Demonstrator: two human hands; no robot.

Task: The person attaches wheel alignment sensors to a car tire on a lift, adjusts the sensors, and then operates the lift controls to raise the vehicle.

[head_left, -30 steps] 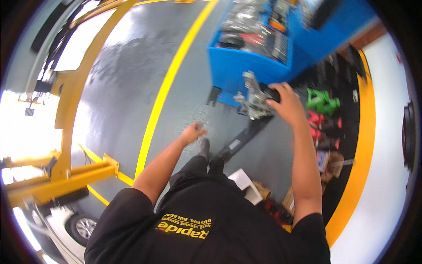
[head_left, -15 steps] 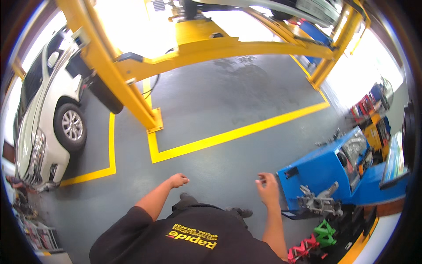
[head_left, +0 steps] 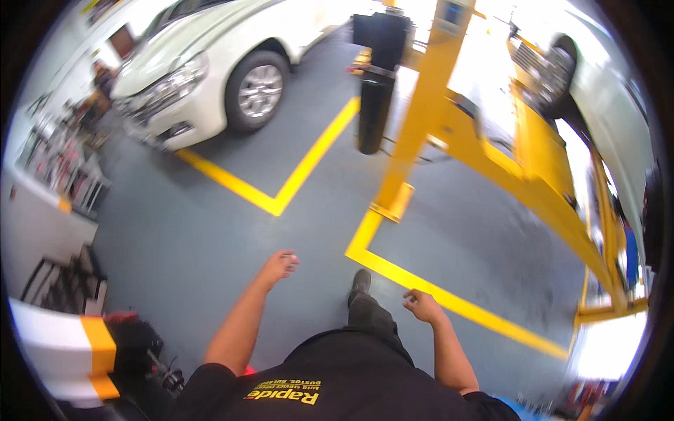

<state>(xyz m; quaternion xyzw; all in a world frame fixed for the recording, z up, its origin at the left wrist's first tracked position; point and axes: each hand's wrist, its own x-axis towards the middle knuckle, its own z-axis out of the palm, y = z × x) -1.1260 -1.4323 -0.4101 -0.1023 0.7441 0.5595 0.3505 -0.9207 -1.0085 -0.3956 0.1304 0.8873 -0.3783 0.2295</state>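
My left hand [head_left: 279, 268] hangs in front of my body over the grey floor. Its fingers are loosely bent and spread, with nothing in them. On the other side, my right hand [head_left: 423, 306] is held above a yellow floor line [head_left: 460, 303], its fingers slightly curled and apart, also empty. Neither touches anything. Between the two, a dark shoe [head_left: 361, 282] is stretched forward on the floor, below my dark trouser leg [head_left: 373, 317].
A white car [head_left: 210, 84] stands ahead on the left. A yellow lift post [head_left: 426, 105] rises ahead, with a black cylinder [head_left: 375, 112] beside it. A raised vehicle [head_left: 614, 91] is at right. A cart of tools [head_left: 67, 165] stands far left; a white-and-yellow unit [head_left: 53, 344] is near left.
My view has swung left: the car and lift post sit further right in it, and the blue machine has almost left the picture. One leg has come forward. Both hands stay empty.
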